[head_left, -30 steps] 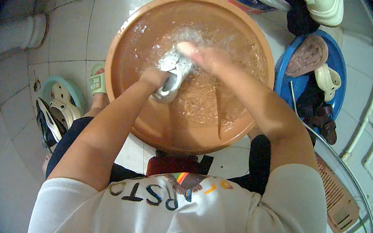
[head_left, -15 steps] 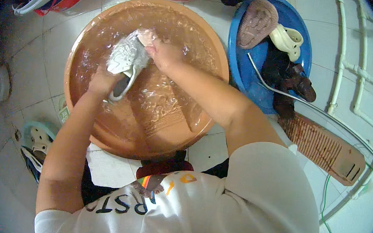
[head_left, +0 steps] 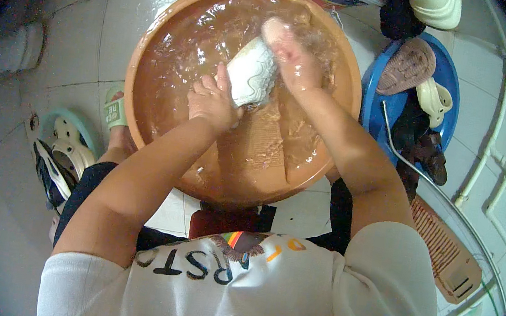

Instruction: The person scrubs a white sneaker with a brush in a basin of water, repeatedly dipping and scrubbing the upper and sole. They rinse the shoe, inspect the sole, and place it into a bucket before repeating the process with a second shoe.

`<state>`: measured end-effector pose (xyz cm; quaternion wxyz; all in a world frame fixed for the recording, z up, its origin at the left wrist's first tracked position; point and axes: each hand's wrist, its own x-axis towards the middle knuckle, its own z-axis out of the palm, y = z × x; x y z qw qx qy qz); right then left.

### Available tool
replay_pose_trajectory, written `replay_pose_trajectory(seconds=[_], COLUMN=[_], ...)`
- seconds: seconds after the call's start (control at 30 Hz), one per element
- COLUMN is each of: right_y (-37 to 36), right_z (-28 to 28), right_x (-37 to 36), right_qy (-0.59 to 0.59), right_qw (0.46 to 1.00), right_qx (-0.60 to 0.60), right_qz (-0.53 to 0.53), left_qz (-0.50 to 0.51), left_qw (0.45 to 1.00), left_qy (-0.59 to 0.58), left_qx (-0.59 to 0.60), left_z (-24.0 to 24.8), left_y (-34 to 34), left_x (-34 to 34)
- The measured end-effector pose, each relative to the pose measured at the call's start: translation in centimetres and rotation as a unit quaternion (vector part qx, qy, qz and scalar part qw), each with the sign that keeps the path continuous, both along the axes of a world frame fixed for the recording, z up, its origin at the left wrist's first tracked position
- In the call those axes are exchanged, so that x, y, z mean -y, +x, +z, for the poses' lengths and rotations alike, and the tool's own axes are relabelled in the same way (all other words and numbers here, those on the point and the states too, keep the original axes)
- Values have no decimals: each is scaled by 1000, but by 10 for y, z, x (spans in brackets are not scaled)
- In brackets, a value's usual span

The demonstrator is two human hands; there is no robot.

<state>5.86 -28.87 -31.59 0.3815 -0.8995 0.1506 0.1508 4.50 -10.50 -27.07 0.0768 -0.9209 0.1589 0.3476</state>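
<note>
A white shoe is in the water of a big orange-brown basin, its wavy-patterned sole turned up. My left hand grips the shoe's near end, with the fingers spread along its side. My right hand is at the far right of the shoe, closed around a pale, rounded thing that blurs into the fingers, so its kind is unclear. Below the shoe, a ridged washing surface shows through the rippling water.
On the right, a blue basin holds a brown sole-shaped piece, a cream clog and dark shoes. Beside it are a metal pipe and a brown washboard. More clogs lie at left; buckets stand at the far edge.
The shoe has turned from its upper and opening showing to its sole facing up. My right hand has shifted to its far right side. The whole view has moved, too.
</note>
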Motion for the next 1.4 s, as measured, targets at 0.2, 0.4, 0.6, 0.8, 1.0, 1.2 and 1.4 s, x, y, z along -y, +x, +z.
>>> replay_pose_trajectory(seconds=[0.2,0.4,0.6,0.8,1.0,1.2,1.4], right_y=[-24,-3,-21,-17,2,-26,-19], right_z=[32,8,4,-1,7,-28,-58], right_x=[-41,-23,-26,-48,-19,-45,-7], right_qy=[-19,-147,-78,-21,-14,-80,-42], right_qw=[990,974,987,1000,993,994,988], right_qx=[-42,-135,-10,-6,-67,55,66], right_qz=[134,103,143,22,96,47,135], left_qz=[16,94,108,159,137,113,61], left_qw=[994,988,986,979,985,988,989], left_qy=[29,-110,-116,-126,-107,-102,-117], left_qx=[-102,62,44,4,5,18,69], left_z=[8,-14,-12,-11,-13,-15,-24], left_y=[13,0,7,18,15,12,2], left_x=[1,-5,-11,-9,-12,-11,-17])
